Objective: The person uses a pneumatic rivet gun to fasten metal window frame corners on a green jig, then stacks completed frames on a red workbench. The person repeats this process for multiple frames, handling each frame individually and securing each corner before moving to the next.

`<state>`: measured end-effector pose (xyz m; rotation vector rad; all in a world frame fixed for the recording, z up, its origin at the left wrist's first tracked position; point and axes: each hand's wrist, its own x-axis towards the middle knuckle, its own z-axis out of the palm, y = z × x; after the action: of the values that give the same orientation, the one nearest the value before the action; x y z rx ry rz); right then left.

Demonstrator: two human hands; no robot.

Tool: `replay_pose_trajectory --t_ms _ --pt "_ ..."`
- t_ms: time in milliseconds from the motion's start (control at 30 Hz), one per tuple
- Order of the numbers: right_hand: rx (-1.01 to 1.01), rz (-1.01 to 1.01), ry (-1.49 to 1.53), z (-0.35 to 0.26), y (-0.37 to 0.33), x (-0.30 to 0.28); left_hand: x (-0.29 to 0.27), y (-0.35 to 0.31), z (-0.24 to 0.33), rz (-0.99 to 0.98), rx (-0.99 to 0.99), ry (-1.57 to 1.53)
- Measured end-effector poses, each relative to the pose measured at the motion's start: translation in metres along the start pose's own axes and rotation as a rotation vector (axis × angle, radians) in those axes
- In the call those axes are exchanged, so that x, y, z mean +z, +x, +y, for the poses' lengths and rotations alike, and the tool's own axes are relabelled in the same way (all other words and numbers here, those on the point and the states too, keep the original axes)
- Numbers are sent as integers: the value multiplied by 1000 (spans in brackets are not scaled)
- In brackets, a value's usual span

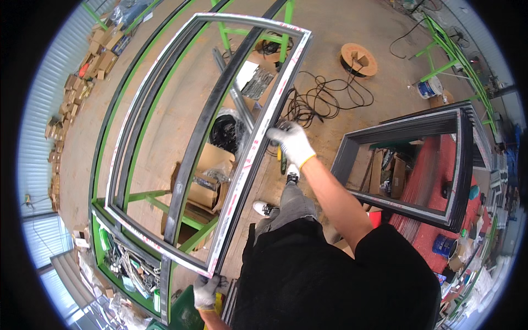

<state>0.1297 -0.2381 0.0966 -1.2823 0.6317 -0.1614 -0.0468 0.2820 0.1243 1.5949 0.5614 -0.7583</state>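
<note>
A rectangular window frame (240,190), white-faced with red-printed film and dark edges, lies across the padded rails of a green stand (193,223). My right hand (295,144), in a white glove, is closed at the middle of the frame's near long side, its fingers curled over the edge. My left hand (206,292), gloved as well, grips the near corner from below, its fingertips partly hidden. Just below my right hand shows a slim yellow and green object (282,158); I cannot tell whether it is held or lies beyond.
More dark frames (400,212) lean stacked at the right, over a red surface (423,170). A cable reel (358,60) and loose black cable (324,99) lie on the floor ahead. Open cardboard boxes (209,190) sit under the stand. A green tray (99,242) holds hardware.
</note>
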Motion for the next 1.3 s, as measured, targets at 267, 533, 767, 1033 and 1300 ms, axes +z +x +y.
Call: replay_pose_trajectory --t_ms 267,533,767,1033,1300 --pt "119 -99 -163 5 -40 11 -95 -28 96 -151 501 1184" --pt "-2 -16 -220 -7 -9 -17 174 93 240 1 647 407" --pt "-44 -45 -164 -5 11 -21 339 181 282 -184 600 879" --pt "-15 55 -274 -51 78 -67 327 177 281 -259 325 981" --pt "-119 119 -328 -119 196 -154 300 174 265 -234 288 911"
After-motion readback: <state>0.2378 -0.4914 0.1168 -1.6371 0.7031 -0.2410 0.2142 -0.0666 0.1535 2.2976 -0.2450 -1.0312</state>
